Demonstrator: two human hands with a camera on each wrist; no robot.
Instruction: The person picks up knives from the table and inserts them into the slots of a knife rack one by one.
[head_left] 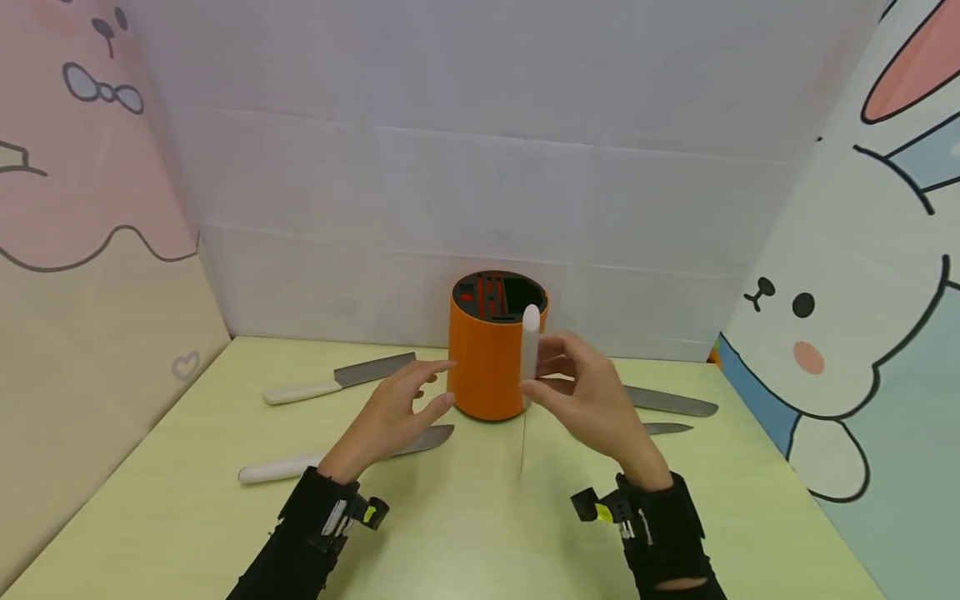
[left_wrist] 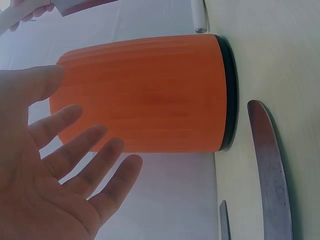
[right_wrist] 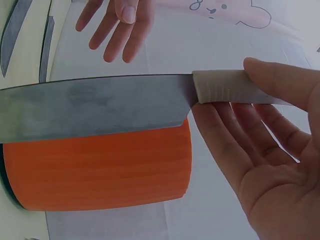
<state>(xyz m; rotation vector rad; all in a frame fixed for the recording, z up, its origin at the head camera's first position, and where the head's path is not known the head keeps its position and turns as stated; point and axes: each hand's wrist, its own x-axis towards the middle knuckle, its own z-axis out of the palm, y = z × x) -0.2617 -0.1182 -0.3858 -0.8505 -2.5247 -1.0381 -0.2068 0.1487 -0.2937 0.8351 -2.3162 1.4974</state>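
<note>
My right hand (head_left: pixel 588 392) pinches the white handle (head_left: pixel 530 337) of a kitchen knife, thumb on one side and fingertips on the other. In the right wrist view the knife's broad blade (right_wrist: pixel 100 107) passes in front of the orange knife block (head_left: pixel 483 367); the head view shows it pointing down, nearly edge-on. The block stands upright, its black slotted top (head_left: pixel 491 296) uncovered and no knife visible in it. On the block's left side, my left hand (head_left: pixel 393 412) has its fingers spread and holds nothing. Whether its fingertips touch the block, I cannot tell.
A cleaver (head_left: pixel 373 370) lies left of the block, and a white-handled knife (head_left: pixel 277 470) lies nearer, partly under my left wrist. To the right lie a wide knife blade (head_left: pixel 671 402) and a narrower blade (head_left: pixel 667 428), their handles hidden by my right hand. A white wall (head_left: pixel 375 183) rises behind.
</note>
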